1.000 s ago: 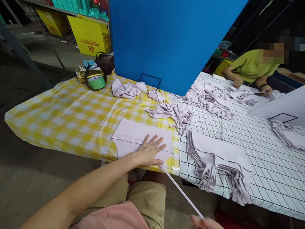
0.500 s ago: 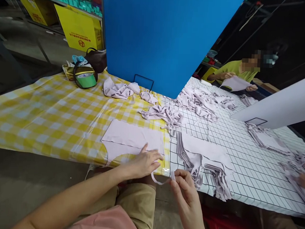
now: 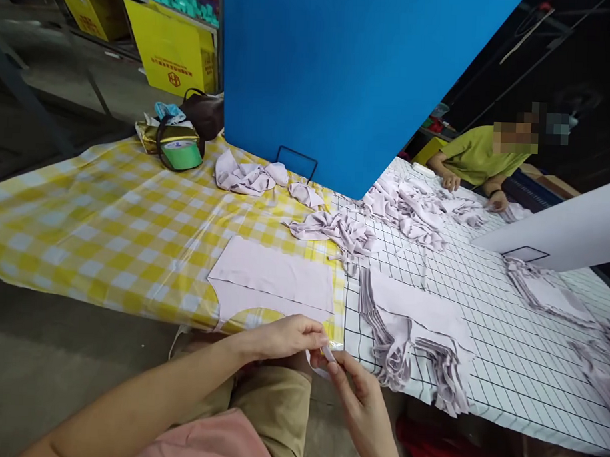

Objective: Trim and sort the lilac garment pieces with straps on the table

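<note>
A pale lilac garment (image 3: 278,271) with a curved cut-out lies flat on the yellow checked tablecloth, its lower edge by the table's front edge. Just beyond that edge, my left hand (image 3: 301,336) pinches a narrow lilac fabric strap (image 3: 327,354) between thumb and fingers. My right hand (image 3: 362,394) is closed on the same strap a little lower and to the right, its fingertips close to those of the left. Part of the strap loops down between the hands. To the right, a layered stack of lilac garments (image 3: 417,302) has its straps hanging over the edge.
Crumpled lilac pieces (image 3: 335,229) lie mid-table before a tall blue panel (image 3: 340,76). A white panel (image 3: 560,221) stands at the right. A green tape roll (image 3: 182,155) and bag sit back left. A co-worker (image 3: 472,154) sits across; a red stool (image 3: 427,446) is below.
My left hand, spread on the garment's edge before, has come down and closed on the strap beside my right hand. The co-worker has lowered the cloth held up earlier. The view has shifted slightly.
</note>
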A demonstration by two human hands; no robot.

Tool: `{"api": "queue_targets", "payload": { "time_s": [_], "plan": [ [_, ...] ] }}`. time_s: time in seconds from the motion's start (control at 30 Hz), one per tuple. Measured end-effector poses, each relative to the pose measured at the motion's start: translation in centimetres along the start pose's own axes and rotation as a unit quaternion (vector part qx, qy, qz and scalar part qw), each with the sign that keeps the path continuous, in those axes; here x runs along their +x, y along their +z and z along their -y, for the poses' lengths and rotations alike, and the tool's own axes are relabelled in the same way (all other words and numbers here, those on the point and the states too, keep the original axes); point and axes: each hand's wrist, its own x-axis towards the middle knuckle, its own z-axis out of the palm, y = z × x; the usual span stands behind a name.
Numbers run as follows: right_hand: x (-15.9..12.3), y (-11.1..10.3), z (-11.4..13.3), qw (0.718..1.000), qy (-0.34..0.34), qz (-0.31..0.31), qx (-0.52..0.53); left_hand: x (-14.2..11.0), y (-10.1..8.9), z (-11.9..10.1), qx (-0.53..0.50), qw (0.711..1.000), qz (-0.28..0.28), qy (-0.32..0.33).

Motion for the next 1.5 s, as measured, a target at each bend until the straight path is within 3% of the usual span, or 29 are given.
{"api": "queue_targets", "payload": {
  "time_s": [0.4, 0.57, 0.73, 0.87, 1.03, 1.13, 1.2, 1.27, 1.33, 1.4, 1.5],
  "plan": [
    [0.3, 0.1, -0.2, 0.995, 0.065, 0.04, 0.059, 0.0, -0.6, 0.1, -0.022, 1.0, -0.021, -0.004],
    [0.6, 1.1, -1.1, 0.996, 0.032, -0.051, 0.074, 0.2, -0.4, 0.4, 0.055, 0.994, -0.089, -0.035],
    [1.5, 2.5, -0.8, 0.986, -0.086, -0.101, -0.099, 0.1, -0.4, 0.4, 0.036, 0.987, -0.127, -0.086],
    [2.3, 3.0, -0.7, 0.936, -0.205, -0.113, -0.263, 0.0, -1.0, 0.2, -0.037, 0.985, -0.123, -0.118],
    [3.2, 2.8, -1.0, 0.88, -0.257, -0.11, -0.385, 0.1, -1.7, -0.1, -0.103, 0.976, -0.087, -0.17],
    [3.9, 2.6, -0.8, 0.895, -0.236, -0.11, -0.362, 0.2, -2.3, -0.2, -0.052, 0.983, -0.088, -0.153],
    [4.4, 2.5, -0.7, 0.927, -0.194, -0.114, -0.3, 0.4, -3.0, -0.2, 0.1, 0.981, -0.145, -0.087],
    [5.1, 2.3, -0.6, 0.957, -0.138, -0.115, -0.226, 0.6, -4.1, -0.1, 0.323, 0.925, -0.2, 0.001],
    [6.1, 2.0, -0.7, 0.976, -0.083, -0.112, -0.167, 0.8, -5.3, 0.0, 0.521, 0.829, -0.195, 0.065],
    [7.3, 1.8, -1.2, 0.985, -0.04, -0.111, -0.128, 1.1, -6.3, 0.2, 0.635, 0.753, -0.144, 0.093],
    [9.3, 1.8, -2.4, 0.991, 0.005, -0.11, -0.071, 1.6, -7.0, 0.3, 0.708, 0.691, -0.095, 0.108]
  ]
}}
